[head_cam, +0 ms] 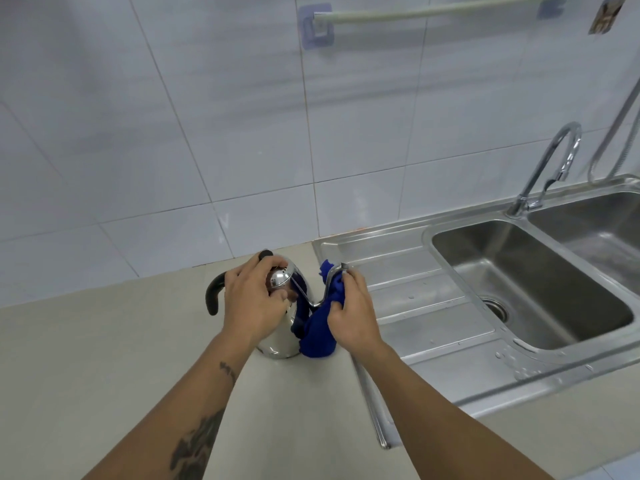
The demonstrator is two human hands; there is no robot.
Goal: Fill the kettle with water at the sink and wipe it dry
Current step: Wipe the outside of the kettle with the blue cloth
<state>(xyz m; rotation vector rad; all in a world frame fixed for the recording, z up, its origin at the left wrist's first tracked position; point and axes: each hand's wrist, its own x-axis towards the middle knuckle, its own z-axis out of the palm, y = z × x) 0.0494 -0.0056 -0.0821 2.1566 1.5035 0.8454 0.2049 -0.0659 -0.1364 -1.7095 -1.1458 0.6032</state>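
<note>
A shiny steel gooseneck kettle (280, 344) with a black handle stands upright on the beige counter, just left of the sink's drainboard. My left hand (251, 303) rests on top of it, fingers curled over the lid and its black knob. My right hand (353, 311) holds a blue cloth (318, 336) pressed around the thin curved spout (330, 277), whose tip sticks out above my fingers. The cloth hangs down to the counter beside the kettle's body.
A steel double sink (540, 292) with a ribbed drainboard (408, 296) lies to the right, with water drops on its rim. A curved chrome tap (554, 161) stands behind it. White tiled wall behind, with a towel rail (426, 10) high up. Beige counter (104, 358) spreads left.
</note>
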